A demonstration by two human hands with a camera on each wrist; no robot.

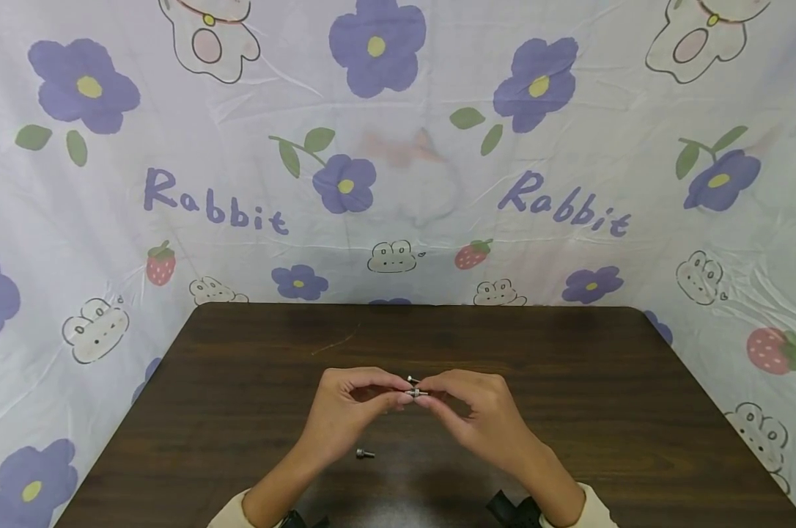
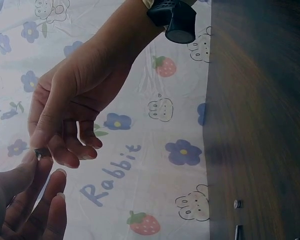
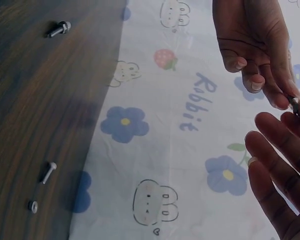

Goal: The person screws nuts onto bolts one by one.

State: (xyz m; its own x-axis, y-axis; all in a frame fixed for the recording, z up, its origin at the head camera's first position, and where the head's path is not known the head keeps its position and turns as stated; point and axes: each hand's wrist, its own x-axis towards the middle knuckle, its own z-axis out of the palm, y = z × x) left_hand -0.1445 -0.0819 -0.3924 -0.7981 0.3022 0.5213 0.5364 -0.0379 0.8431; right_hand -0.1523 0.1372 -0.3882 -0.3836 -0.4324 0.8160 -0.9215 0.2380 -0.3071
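Observation:
In the head view, my left hand (image 1: 348, 411) and right hand (image 1: 480, 411) meet fingertip to fingertip above the table. Between them is a small silver bolt (image 1: 415, 394) with what looks like a nut or washer on it. Thumb and forefinger of each hand pinch it from opposite ends. Close up, the left wrist view shows only a dark bit of the held bolt (image 2: 39, 153); fingertips cover the rest. The other fingers of the right hand (image 2: 65, 95) are loosely bent, those of the left hand (image 2: 25, 200) more spread.
On the dark wooden table (image 1: 240, 411) lies a bolt with a ring on its shank (image 3: 59, 29). Further off are a plain bolt (image 3: 49, 172) and a small nut-like ring (image 3: 33, 206). A printed cloth (image 1: 398, 213) hangs behind the table.

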